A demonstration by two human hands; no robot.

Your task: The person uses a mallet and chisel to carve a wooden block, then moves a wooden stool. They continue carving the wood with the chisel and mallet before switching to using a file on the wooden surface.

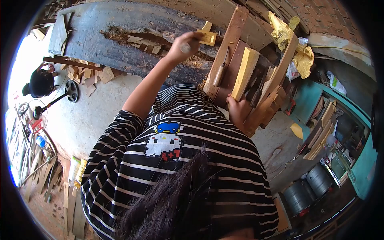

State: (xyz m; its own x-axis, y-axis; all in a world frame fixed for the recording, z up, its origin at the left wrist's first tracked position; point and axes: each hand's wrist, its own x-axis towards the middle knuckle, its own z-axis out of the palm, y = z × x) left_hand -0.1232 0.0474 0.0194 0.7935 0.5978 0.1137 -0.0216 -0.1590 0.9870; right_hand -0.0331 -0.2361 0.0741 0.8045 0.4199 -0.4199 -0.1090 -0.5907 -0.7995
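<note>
My left hand (185, 47) is closed over the dark, weathered timber (132, 24), with a small yellow wooden piece (208, 38) at its fingertips. A round pale end shows at the palm side; what it belongs to is unclear. My right hand (238, 109) is wrapped round the near end of a long yellow wood block (246, 72), which lies lengthwise over brown boards. Left of that block, a chisel with a wooden handle (219, 76) rests on a reddish plank (231, 34). A ragged, splintered hollow (148, 40) runs along the dark timber.
Wood offcuts (107, 75) lie beneath the timber at left. Another person (41, 82) and a fan (72, 91) are farther left. Yellow sacking (282, 32) hangs at upper right, near a teal cabinet (310, 102) and metal drums (298, 198).
</note>
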